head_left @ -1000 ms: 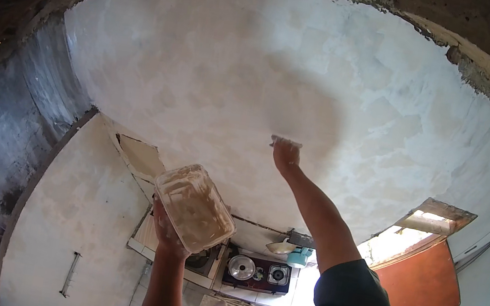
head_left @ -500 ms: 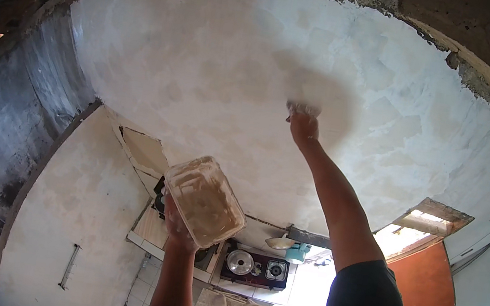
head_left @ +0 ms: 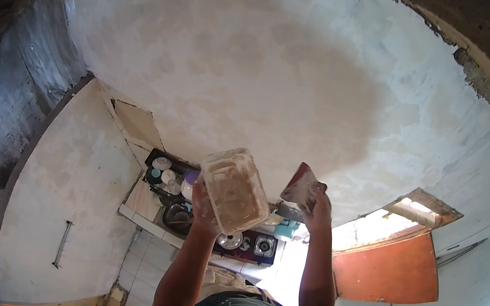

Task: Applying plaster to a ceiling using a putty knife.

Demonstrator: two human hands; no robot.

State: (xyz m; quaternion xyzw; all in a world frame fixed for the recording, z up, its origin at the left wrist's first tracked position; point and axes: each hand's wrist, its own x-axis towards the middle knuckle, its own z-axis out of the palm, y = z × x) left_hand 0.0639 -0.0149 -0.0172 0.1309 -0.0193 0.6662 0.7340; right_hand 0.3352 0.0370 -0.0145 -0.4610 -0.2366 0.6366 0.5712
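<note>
My left hand (head_left: 203,209) grips a clear plastic tub (head_left: 261,215) by its side. Beige putty is smeared inside it. To the right, my right hand (head_left: 319,209) is closed on a flat, roughly triangular putty scraper (head_left: 299,186), dark red at one edge and coated with pale putty. The scraper is held up beside the tub, apart from it. Beyond both hands spreads a large wall (head_left: 221,61) with patchy beige and whitish coating.
Below the tub a two-burner gas stove (head_left: 245,246) stands on a tiled counter. Dishes (head_left: 167,174) sit in a rack by a sink (head_left: 177,217). An orange panel (head_left: 388,272) hangs under a bright window opening (head_left: 366,231) at right. A metal bar (head_left: 63,244) is fixed on the left wall.
My right hand has come down off the wall with the scraper, close to the tub. The tub has shifted a little to the right and up in view.
</note>
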